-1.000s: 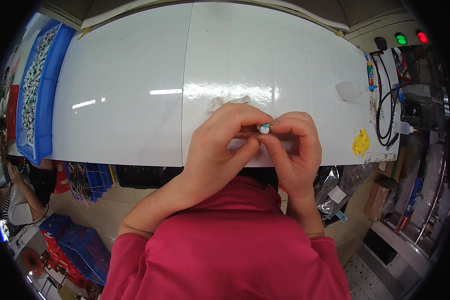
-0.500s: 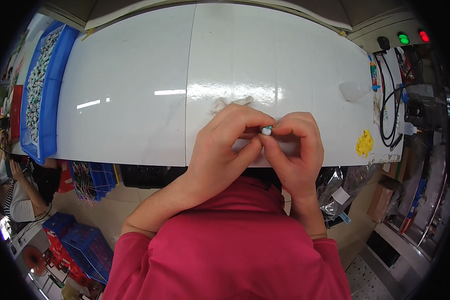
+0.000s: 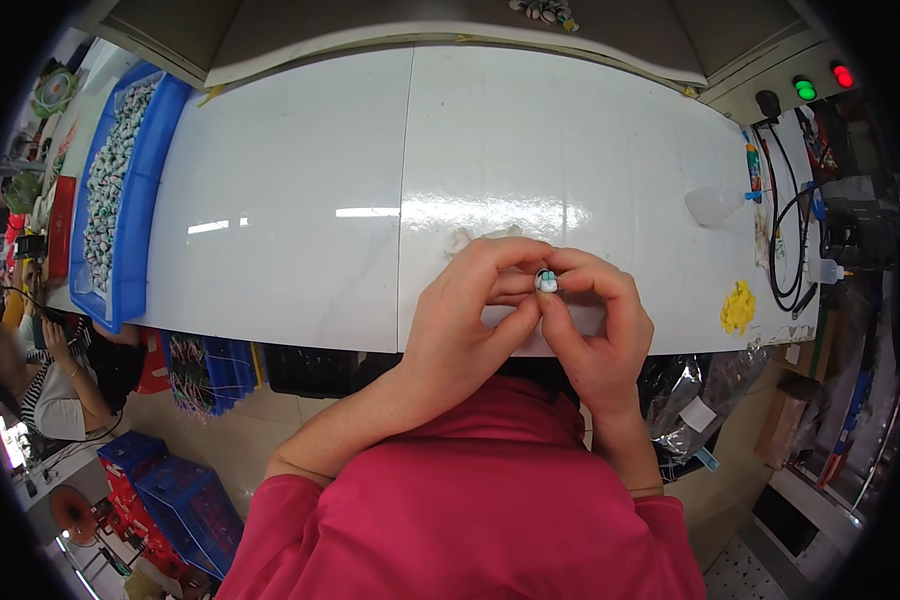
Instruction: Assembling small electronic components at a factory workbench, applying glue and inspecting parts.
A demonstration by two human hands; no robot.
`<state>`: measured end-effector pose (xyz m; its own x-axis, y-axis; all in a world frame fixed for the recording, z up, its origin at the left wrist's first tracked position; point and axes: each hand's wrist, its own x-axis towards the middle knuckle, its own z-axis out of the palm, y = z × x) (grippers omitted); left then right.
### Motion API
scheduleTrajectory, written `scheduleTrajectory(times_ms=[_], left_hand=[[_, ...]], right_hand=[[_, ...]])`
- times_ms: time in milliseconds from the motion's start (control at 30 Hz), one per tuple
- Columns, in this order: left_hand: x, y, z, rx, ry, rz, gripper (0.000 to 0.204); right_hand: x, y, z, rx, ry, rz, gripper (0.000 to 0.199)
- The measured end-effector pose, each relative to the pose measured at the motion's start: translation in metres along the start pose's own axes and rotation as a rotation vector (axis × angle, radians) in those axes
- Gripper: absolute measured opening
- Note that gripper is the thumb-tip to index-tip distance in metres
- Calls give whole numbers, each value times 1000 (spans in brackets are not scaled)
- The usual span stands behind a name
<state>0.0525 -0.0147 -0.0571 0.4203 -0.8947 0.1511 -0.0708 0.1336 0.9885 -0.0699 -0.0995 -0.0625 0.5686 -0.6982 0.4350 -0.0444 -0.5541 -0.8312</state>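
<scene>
A small white-and-green rounded piece [image 3: 547,282] is pinched between the fingertips of both my hands, just above the near edge of the white table. My left hand [image 3: 475,305] grips it from the left with thumb and fingers. From the right, my right hand [image 3: 602,315] holds it the same way. Its exact kind is too small to tell. Behind my left hand lies a crumpled white cloth or tissue [image 3: 460,240] on the table, partly hidden by my fingers.
On the left stands a long blue tray [image 3: 160,165] full of small white-and-green pieces [image 3: 110,190]. A clear squeeze bottle [image 3: 712,207], black cables [image 3: 776,230] and a yellow lump [image 3: 738,307] lie at right. Similar pieces [image 3: 545,12] sit on the raised machine ledge at the back.
The view has shifted, bringing the pieces on the back ledge into sight. The held piece has turned between my fingertips and shows more of its green part.
</scene>
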Motion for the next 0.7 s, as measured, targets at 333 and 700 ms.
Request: scheduleTrajectory(times_ms=[333, 700], left_hand=[[-1, 14, 6, 121, -59, 71, 37], [18, 28, -10, 666, 40, 263, 34]], right_hand=[[-1, -7, -12, 122, 66, 67, 24], [-6, 4, -34, 383, 139, 198, 23]])
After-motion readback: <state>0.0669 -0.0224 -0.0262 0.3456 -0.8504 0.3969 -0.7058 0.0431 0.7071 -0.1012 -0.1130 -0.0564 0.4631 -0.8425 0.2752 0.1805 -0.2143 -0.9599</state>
